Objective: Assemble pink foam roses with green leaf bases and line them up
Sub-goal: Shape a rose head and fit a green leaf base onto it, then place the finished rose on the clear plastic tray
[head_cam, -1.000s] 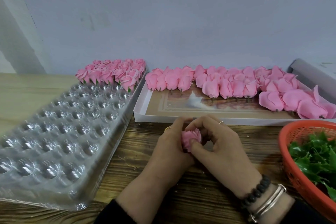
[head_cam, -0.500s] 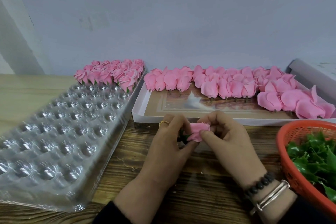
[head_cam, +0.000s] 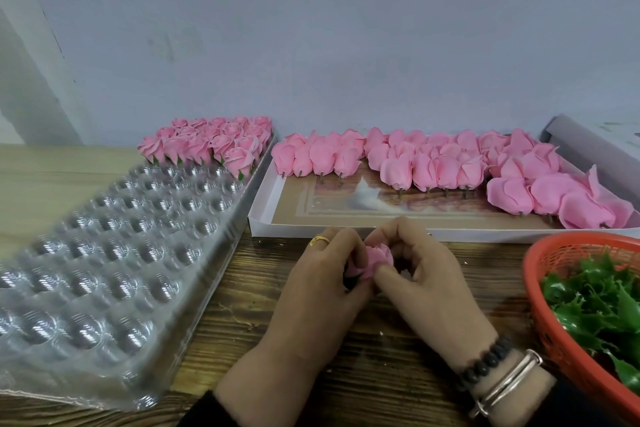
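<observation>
Gripping one pink rose (head_cam: pixel 375 262) between left hand (head_cam: pixel 320 282) and right hand (head_cam: pixel 420 276), fingers curled round it, low over the worktop (head_cam: pixel 381 367). Turned more upright than half a second ago, bloom now facing up. Beyond the grip, white tray (head_cam: pixel 266 218) of loose roses; left, clear blister tray (head_cam: pixel 104 270); right, red basket (head_cam: pixel 554 305) of green leaf bases (head_cam: pixel 595 302).

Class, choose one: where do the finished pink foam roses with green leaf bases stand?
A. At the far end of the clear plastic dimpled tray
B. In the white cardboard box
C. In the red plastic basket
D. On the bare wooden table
A: the finished pink foam roses, green showing beneath them, fill the far end of the clear plastic dimpled tray.
</observation>
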